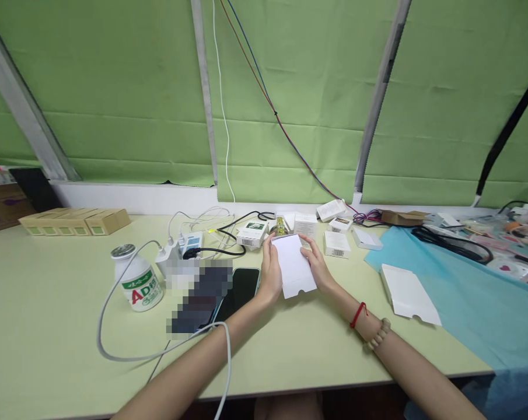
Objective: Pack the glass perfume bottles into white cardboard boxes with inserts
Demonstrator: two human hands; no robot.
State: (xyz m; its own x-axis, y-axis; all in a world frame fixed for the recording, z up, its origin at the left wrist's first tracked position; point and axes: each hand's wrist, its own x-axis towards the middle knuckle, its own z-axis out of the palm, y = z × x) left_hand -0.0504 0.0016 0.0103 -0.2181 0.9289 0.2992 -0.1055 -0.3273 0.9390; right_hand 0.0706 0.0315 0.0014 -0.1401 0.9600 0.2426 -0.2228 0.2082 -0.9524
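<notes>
Both my hands hold a flat white card sleeve [294,265] just above the pale green table [49,303], near its middle. My left hand [270,269] grips the sleeve's left edge, fingers closed on it. My right hand [317,263] grips its right edge; that wrist wears a red string and a bead bracelet. A small yellowish item [281,226] sits just beyond the sleeve's top edge.
Left of my hands lie a dark phone [240,290], a white bottle with a green label [136,279], a charger block [189,244] and looping cables. Small white boxes [336,244] stand behind. A second white sleeve [408,294] lies on a blue sheet [465,291] at right.
</notes>
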